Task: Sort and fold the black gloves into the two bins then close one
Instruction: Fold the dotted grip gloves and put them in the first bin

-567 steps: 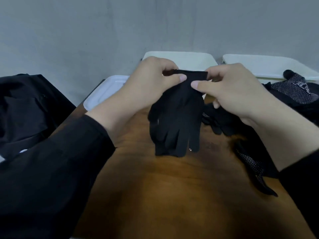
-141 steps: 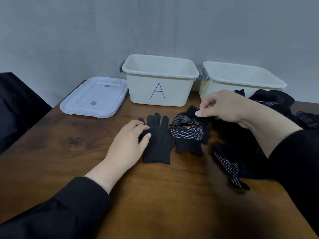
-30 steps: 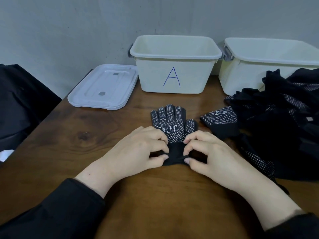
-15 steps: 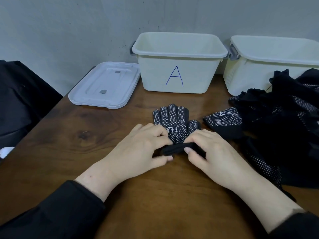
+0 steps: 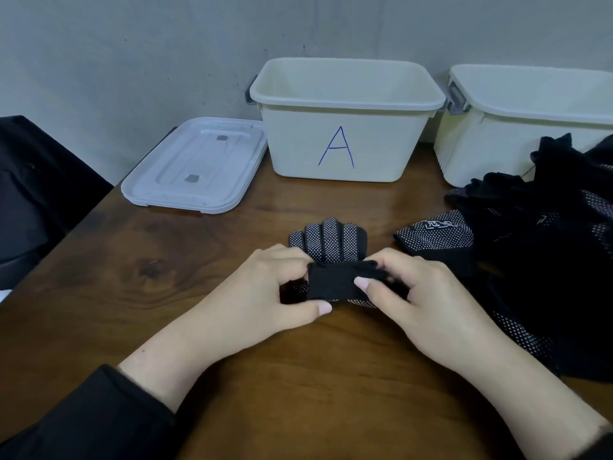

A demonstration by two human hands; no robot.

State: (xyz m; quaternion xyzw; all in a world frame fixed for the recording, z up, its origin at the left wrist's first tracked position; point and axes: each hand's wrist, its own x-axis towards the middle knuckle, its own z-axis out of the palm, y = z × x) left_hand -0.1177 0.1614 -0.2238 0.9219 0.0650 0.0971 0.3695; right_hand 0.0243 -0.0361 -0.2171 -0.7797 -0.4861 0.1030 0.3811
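A black glove with white grip dots (image 5: 328, 240) lies flat in the middle of the wooden table (image 5: 166, 277), fingers pointing at the bins. My left hand (image 5: 258, 300) and my right hand (image 5: 421, 303) pinch its plain black cuff, which is turned up and over the palm. An open cream bin marked A (image 5: 345, 127) stands behind the glove. A second open cream bin (image 5: 517, 127) stands to its right. A heap of black gloves (image 5: 547, 247) lies at the right, partly in front of the second bin.
A white lid (image 5: 195, 167) lies flat on the table to the left of bin A. Dark fabric (image 5: 30, 194) sits off the table's left edge. A grey wall rises right behind the bins.
Both hands have lifted the glove's cuff and rolled it forward over the palm, hiding the printed logo. Earlier still, a plain black glove lay where this dotted one lies now.
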